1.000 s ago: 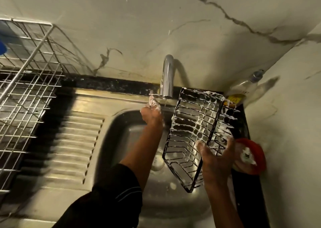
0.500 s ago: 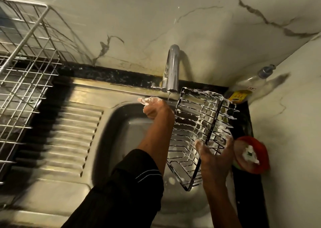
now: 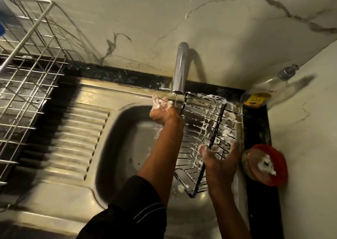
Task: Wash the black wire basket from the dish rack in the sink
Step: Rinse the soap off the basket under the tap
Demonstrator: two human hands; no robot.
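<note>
The black wire basket (image 3: 202,129), coated in white soap foam, stands tilted on its edge over the right side of the steel sink (image 3: 125,147). My right hand (image 3: 220,158) grips its central bar and near side from below. My left hand (image 3: 161,109), foamy, is held under the tap (image 3: 179,69), just left of the basket's top corner, fingers relaxed and holding nothing. A thin stream of water falls from the spout onto it.
A steel dish rack (image 3: 27,78) stands at the left over the ribbed drainboard (image 3: 73,138). On the black counter at the right sit a red soap tub (image 3: 266,165) with foam and a clear dish-soap bottle (image 3: 262,94). Marble walls close the back and right.
My left hand has left the tap lever and now sits under the spout, where a thin stream of water runs. The basket and right hand stay in place.
</note>
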